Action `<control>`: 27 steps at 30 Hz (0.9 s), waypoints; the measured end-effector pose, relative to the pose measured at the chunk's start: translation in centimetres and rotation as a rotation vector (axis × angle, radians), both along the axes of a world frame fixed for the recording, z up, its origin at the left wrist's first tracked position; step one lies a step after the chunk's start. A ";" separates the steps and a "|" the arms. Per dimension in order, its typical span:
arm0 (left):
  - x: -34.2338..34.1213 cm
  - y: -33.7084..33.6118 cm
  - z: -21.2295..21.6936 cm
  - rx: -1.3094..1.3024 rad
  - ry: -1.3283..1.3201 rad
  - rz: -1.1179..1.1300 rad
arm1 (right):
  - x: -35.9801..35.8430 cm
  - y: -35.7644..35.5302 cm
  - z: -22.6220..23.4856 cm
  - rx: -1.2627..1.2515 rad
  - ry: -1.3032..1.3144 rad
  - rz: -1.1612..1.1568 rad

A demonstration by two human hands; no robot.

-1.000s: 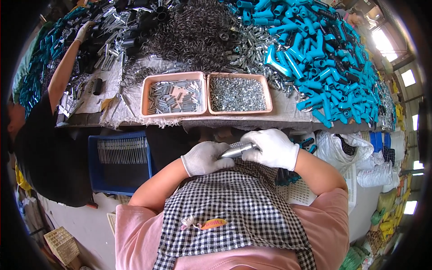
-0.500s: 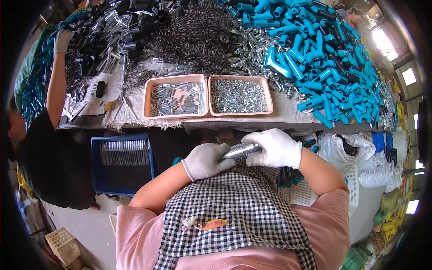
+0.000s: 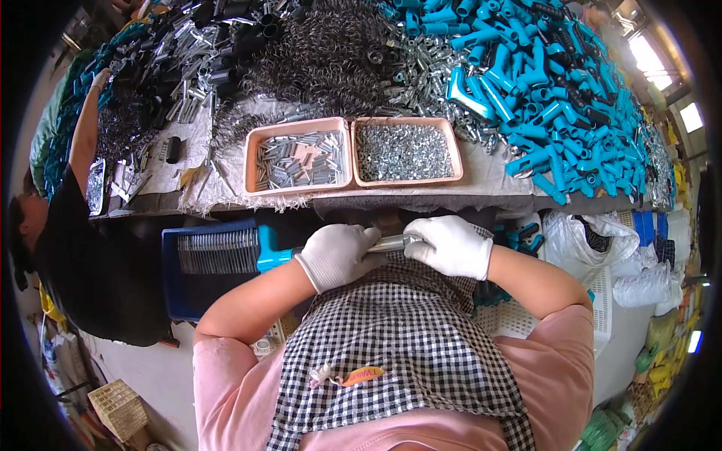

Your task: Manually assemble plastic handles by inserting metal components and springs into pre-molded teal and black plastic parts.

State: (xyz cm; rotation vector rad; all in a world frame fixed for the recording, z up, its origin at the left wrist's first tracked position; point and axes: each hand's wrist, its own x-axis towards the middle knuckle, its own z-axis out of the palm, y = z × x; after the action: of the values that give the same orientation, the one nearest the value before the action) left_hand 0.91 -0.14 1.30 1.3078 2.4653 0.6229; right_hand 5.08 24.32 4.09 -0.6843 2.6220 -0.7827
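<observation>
Left hand (image 3: 336, 254) closed round blue-handled metal rod (image 3: 391, 243), right hand (image 3: 451, 245) gripping its other end, near counter (image 3: 489, 177) edge. Seemingly mid-assembly; trays (image 3: 297, 159) and blue handle pile (image 3: 541, 83) remained well stocked beyond.

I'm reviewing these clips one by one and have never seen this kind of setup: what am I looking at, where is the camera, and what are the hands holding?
There is no machine here. A person wears a wide fisheye camera on the head, looking down, so edges bend. The white-gloved left hand and right hand grip a silvery metal tube together above a checked apron. On the table ahead sit two pink trays: the left tray with small metal pins, the right tray with tiny silver pieces. Behind lie blue plastic handles and wire springs. A co-worker in black reaches over the table at left.
</observation>
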 end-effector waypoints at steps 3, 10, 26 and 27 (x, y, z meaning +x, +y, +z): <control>-1.4 -1.1 0.0 0.049 -0.612 -0.027 | 0.3 -0.2 1.2 0.080 0.386 0.249; -2.3 -1.5 0.0 0.037 -1.459 -0.176 | 0.4 -0.4 2.8 -0.086 0.804 0.467; 0.8 0.4 1.6 -0.169 0.115 0.083 | -0.9 -0.6 0.4 0.027 -0.234 -0.040; 0.8 0.2 1.5 -0.140 0.096 0.081 | -0.6 -0.9 0.7 0.098 -0.101 -0.006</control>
State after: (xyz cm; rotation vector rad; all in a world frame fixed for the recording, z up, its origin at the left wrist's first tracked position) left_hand 1.74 0.08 2.83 1.2171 2.5971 0.4063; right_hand 4.49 23.43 4.79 -0.5941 2.5528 -0.6675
